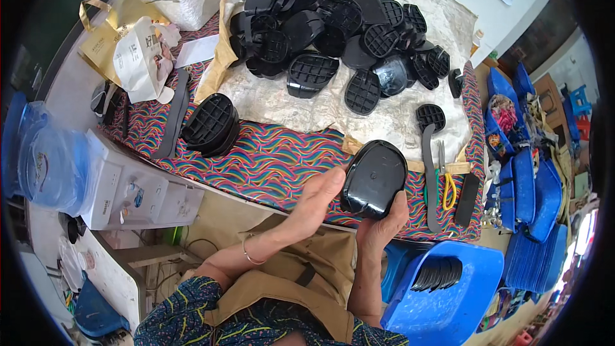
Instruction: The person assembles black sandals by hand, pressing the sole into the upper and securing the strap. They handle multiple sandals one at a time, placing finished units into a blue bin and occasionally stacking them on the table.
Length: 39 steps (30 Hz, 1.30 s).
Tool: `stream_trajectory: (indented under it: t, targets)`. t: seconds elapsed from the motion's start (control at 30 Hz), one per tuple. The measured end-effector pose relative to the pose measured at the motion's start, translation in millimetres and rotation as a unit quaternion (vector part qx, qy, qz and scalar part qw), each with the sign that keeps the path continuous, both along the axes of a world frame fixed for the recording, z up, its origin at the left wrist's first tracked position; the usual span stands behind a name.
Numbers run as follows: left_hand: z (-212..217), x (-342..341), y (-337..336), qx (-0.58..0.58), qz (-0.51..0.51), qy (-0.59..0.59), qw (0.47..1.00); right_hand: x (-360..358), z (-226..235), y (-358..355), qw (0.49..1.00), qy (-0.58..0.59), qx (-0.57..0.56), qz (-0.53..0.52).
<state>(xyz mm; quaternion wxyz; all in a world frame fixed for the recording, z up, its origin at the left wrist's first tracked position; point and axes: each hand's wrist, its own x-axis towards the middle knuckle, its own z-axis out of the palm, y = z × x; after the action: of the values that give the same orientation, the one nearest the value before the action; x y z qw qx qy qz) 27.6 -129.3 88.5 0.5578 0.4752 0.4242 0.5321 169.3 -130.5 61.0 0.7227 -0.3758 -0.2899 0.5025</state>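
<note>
A glossy black plastic shoe heel (375, 178) is held up over the front edge of the table, its smooth rounded face towards me. My right hand (386, 219) grips it from below, thumb along the lower right side. Against its left edge rests my left hand (315, 197), thumb pointing up and the other fingers mostly hidden. Beyond lies a heap of similar black heels (301, 29), several showing gridded hollow undersides. To the left, a short stack of heels (211, 125) stands on the patterned cloth. One small heel (430, 117) lies near the right side.
Right of my hands lie a dark strip (431, 182), scissors with yellow and green handles (450, 191) and a black block (467, 200). A blue bin (442, 311) below the table holds a row of black pieces. Paper bags (142, 57) and a water dispenser (138, 189) stand left.
</note>
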Motion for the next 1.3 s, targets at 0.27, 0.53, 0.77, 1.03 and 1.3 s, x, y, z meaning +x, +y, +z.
stream_trajectory:
  t: [0.27,0.53,0.77,1.03,1.3]
  targets:
    - [-13,-2,-7,0.076,0.033,0.15,0.985,-22,-3,-4,0.998,0.0,0.003,-0.067]
    - [6,-4,8,0.053,0.013,0.039,0.998,-20,-4,-10,0.999,-0.005,0.035,-0.041]
    - [8,-14,5,-0.041,-0.018,0.005,0.999,-10,-15,-4,0.999,0.029,-0.01,-0.014]
    - [8,-31,11,0.022,-0.058,0.057,0.996,-5,-15,-4,0.998,-0.027,0.019,0.06]
    - [31,-53,16,-0.088,-0.141,0.043,0.985,10,-18,3,0.974,-0.168,0.01,0.153]
